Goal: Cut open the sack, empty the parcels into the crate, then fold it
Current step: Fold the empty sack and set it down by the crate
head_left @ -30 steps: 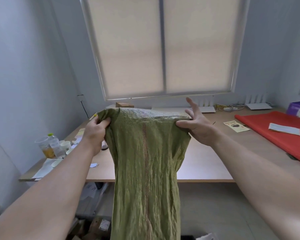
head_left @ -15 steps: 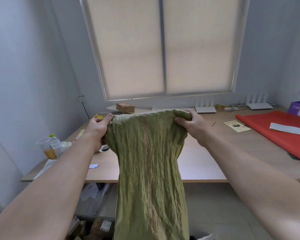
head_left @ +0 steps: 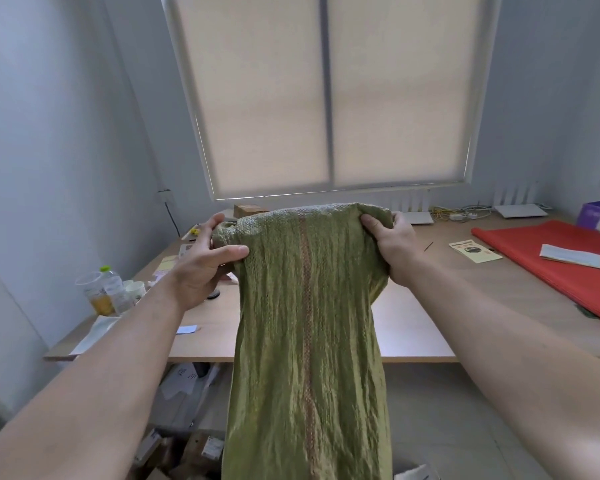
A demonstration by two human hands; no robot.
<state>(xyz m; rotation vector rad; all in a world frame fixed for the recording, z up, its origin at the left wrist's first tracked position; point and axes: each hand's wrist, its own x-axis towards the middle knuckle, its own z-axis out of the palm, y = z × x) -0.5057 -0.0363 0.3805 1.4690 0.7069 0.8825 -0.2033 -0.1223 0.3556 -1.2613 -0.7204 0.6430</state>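
Note:
A limp green woven sack (head_left: 305, 334) with a reddish stripe down its middle hangs in front of me, held up by its top edge. My left hand (head_left: 205, 268) pinches the top left corner, thumb on the near side. My right hand (head_left: 392, 244) grips the bunched top right corner. The sack hangs flat and slack and runs out of the bottom of the view. Several cardboard parcels (head_left: 201, 452) lie on the floor at the lower left, partly hidden by the sack. I see no crate.
A long wooden desk (head_left: 416, 327) stands behind the sack under a window with a drawn blind. A red sheet (head_left: 561, 271) covers its right end, cups and a bottle (head_left: 108, 292) sit at its left end, and routers and cables line the back edge.
Both hands have come closer together and dropped a little, so the sack's top edge is narrower and more bunched. My right hand's fingers, spread a second ago, are now closed on the corner.

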